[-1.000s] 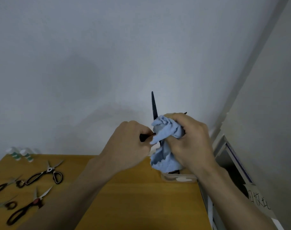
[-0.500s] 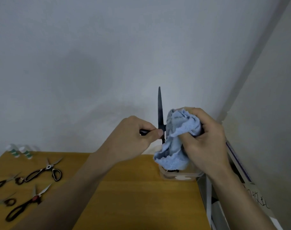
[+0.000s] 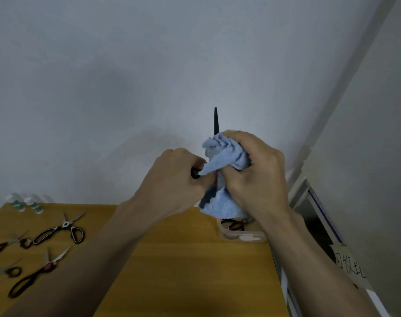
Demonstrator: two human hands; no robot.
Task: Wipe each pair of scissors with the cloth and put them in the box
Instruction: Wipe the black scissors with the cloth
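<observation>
Black scissors upright above the box, tip up. Left hand grips the handle; right hand clamps the blue cloth round the blades. Keep the stroke running toward the tip, cloth thick between fingers and edge; blades probably closed. Unwiped pairs lie well left of the box on the table.

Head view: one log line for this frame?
stage: wiping | left hand: grips black scissors, blade up | right hand: rubs blue cloth on blade | box: holds scissors | four pairs wait on table
</observation>
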